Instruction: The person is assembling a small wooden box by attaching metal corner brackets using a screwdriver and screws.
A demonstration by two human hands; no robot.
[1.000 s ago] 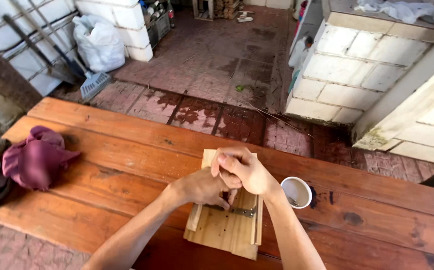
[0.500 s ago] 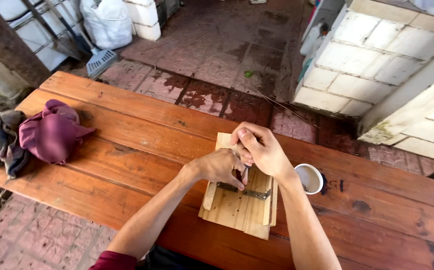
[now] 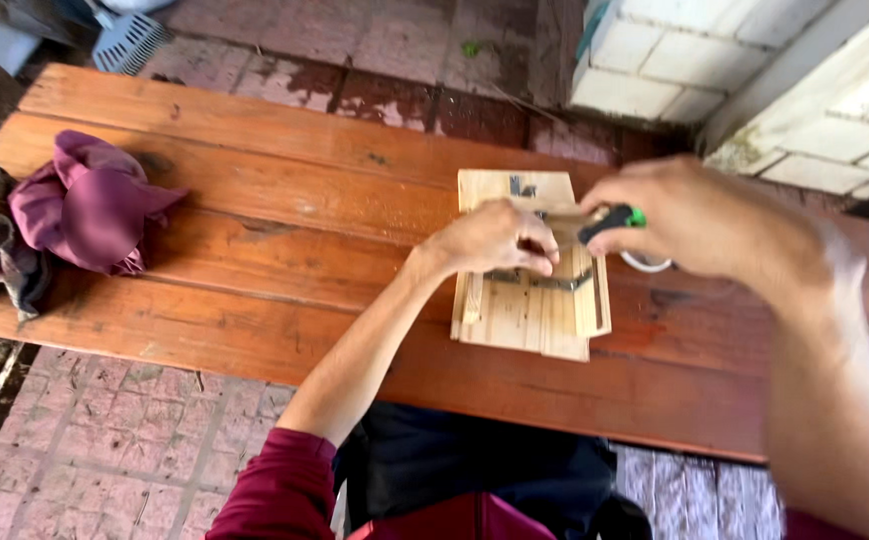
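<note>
Your hands meet over a small pale wooden frame (image 3: 532, 300) on the reddish plank table (image 3: 255, 200).

Your left hand (image 3: 495, 240) rests on the frame's middle, fingers curled together and pinched on something too small to tell, just above a metal bracket (image 3: 540, 281). Your right hand (image 3: 705, 215) hovers to the right, fingers clamped round a tool with a black and green handle (image 3: 610, 220). A white cup (image 3: 645, 263) peeks out beneath that hand. Well to the left lies a crumpled maroon cloth (image 3: 90, 205).
</note>
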